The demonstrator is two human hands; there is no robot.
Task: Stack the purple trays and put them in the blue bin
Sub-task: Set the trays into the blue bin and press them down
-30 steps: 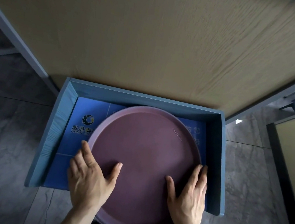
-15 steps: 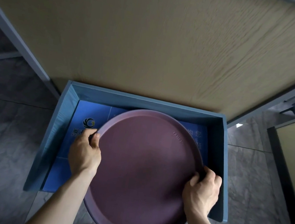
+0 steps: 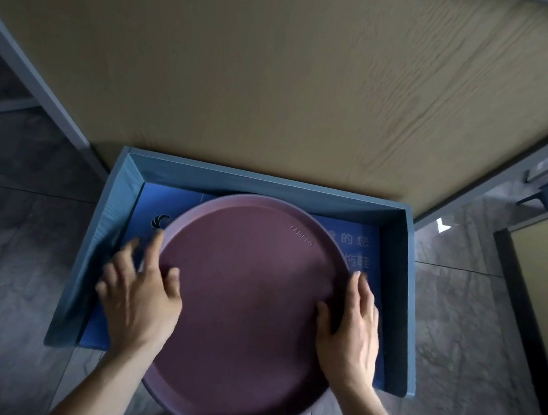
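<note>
purple round tray (image 3: 246, 311) overhangs blue bin (image 3: 407, 292); left hand (image 3: 140, 298), right hand (image 3: 350, 334) flat, fingers spread, ungripped.

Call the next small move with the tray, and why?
Probably slide the tray further forward into the bin. Its near edge overhangs the bin's open front, while its far rim looks close to the back wall, so room may be tight. The left hand and right hand rest open on its side rims, placed to push it.
</note>
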